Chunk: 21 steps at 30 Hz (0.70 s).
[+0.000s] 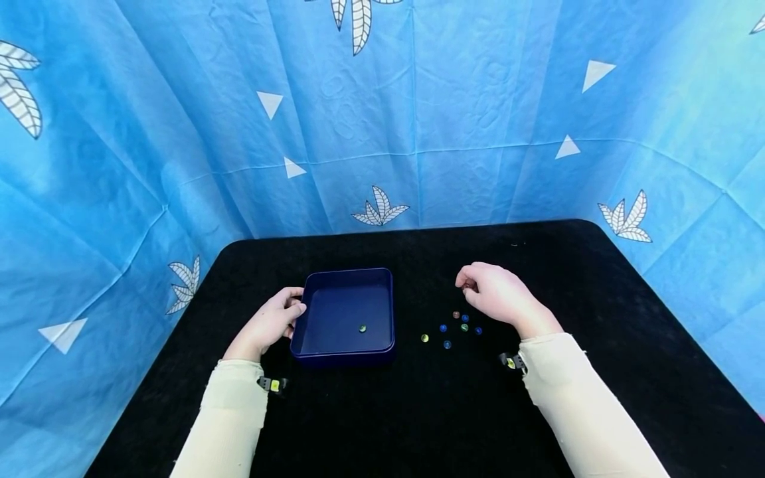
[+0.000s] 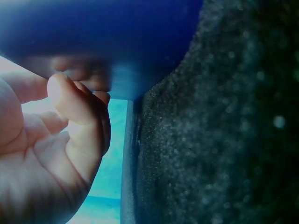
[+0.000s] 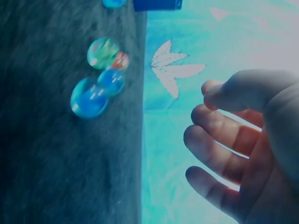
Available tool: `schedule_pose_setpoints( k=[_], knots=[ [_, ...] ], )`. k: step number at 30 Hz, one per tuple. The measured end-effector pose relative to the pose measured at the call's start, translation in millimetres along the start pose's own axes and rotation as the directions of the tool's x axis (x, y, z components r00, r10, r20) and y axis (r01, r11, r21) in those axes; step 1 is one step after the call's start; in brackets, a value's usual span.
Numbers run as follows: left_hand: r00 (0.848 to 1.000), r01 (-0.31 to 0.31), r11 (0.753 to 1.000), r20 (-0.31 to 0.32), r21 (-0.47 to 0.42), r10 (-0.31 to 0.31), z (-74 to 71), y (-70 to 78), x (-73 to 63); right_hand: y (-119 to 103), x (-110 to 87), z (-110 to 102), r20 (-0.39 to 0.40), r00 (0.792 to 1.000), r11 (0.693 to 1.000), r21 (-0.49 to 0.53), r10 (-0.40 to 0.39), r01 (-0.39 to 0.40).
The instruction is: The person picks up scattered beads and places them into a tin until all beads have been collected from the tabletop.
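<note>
A dark blue square tray (image 1: 343,346) stands on the black table, with a green marble (image 1: 362,328) in it. At its left wall my left hand (image 1: 271,323) grips the side, fingers bent against the smooth outer face in the left wrist view. My right hand (image 1: 496,292) is beyond a loose group of marbles, its fingers loosely curled, thumb tip close to the index finger, and nothing shows between them. The group includes an orange marble (image 1: 456,315), a green marble (image 1: 464,327), several blue ones such as a blue marble (image 1: 478,330), and a yellow marble (image 1: 425,338) nearest the tray.
Black cloth covers the table (image 1: 370,425). Around its back and sides hangs a blue curtain (image 1: 466,99) with white leaves and triangles. Between the tray and my right hand lie the scattered marbles. Each wrist wears a small camera (image 1: 271,384) on a strap.
</note>
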State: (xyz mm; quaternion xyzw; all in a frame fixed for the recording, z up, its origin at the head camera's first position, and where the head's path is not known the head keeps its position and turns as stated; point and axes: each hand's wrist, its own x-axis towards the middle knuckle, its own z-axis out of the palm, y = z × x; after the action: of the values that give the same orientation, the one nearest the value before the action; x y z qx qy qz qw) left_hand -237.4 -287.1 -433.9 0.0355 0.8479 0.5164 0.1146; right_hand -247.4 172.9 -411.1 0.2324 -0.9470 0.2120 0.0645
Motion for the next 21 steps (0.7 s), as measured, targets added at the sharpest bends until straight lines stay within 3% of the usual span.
schedule_pose_setpoints(
  k=[21],
  knots=[
    [1.000,0.003,1.000,0.005,-0.002,-0.003,-1.8,-3.5,1.4,-54.4,25.1,-4.8,0.026,0.996,0.996,0.021,-0.085,0.084]
  ],
)
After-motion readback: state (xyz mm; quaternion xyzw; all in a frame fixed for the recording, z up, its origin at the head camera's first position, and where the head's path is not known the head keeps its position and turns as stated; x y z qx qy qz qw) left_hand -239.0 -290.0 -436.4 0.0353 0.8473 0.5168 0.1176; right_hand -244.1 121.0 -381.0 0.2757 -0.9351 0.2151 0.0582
